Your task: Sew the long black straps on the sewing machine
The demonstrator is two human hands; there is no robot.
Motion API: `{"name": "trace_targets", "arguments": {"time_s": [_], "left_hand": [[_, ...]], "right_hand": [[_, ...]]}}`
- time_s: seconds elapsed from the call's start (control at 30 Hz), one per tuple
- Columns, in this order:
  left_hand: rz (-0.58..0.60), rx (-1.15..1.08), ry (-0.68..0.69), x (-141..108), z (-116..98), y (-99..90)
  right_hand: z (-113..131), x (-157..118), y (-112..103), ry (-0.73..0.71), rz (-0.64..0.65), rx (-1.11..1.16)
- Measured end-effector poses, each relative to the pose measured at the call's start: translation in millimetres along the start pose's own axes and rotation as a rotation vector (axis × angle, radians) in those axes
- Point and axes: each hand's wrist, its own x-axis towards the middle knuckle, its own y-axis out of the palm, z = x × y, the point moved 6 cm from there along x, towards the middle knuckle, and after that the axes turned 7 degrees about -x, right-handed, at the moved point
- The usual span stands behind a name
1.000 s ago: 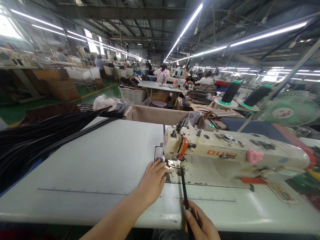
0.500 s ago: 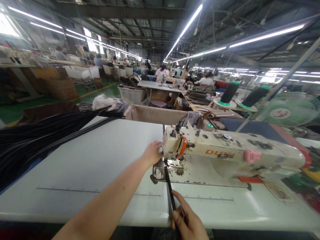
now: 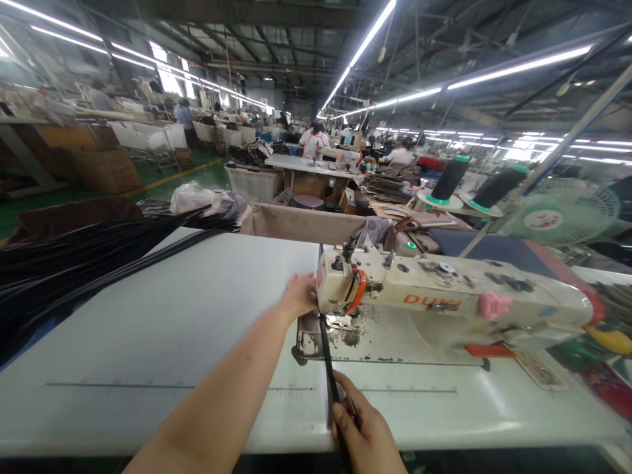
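Note:
A black strip (image 3: 326, 355) runs from under the needle area of the sewing machine (image 3: 444, 296) down over the table's front edge. My right hand (image 3: 363, 424) pinches the strip near that edge, and a thin metal tool shows between its fingers. Beside the left face of the machine head lies my left hand (image 3: 299, 294); its fingertips are partly hidden behind the head, so what they touch cannot be made out. Behind the machine head the far part of the strip is just visible.
Many long black strips (image 3: 99, 263) are heaped on the table's left side. A ruler scale (image 3: 123, 386) marks the white tabletop (image 3: 197, 316). Behind are a fabric-lined bin (image 3: 291, 224), thread cones (image 3: 448, 179) and a green fan (image 3: 557, 214). People sit at machines farther back.
The whole view has shifted slightly, so the machine and both hands appear a little farther left. Both hands keep nearly the same places beside the machine and on the strip.

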Motion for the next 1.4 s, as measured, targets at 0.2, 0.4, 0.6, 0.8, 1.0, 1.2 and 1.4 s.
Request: {"name": "trace_targets", "arguments": {"time_s": [0.2, 0.4, 0.6, 0.8, 1.0, 1.2, 1.4], "left_hand": [[-0.016, -0.026, 0.022, -4, -2, -1.1], [-0.031, -0.068, 0.022, -3, -1, -1.9], [-0.060, -0.167, 0.007, -3, 0, -5.2], [-0.219, -0.358, -0.101, -4, 14, -18.8], [-0.379, -0.712, -0.238, -18, 29, -21.3], [-0.483, -1.100, -0.281, -59, 26, -27.3], [-0.601, -1.247, -0.279, -115, 20, -39.4]], "right_hand": [[23, -2, -4, 0.030, 0.044, -0.002], [26, 0, -3, 0.042, 0.029, -0.004], [31, 4, -8, 0.032, 0.000, -0.027], [40, 5, -23, -0.160, -0.216, -0.218], [52, -1, -26, -0.271, -0.340, -0.188], [75, 3, -11, -0.270, -0.144, -0.076], [82, 21, 17, -0.118, 0.117, 0.222]]}}
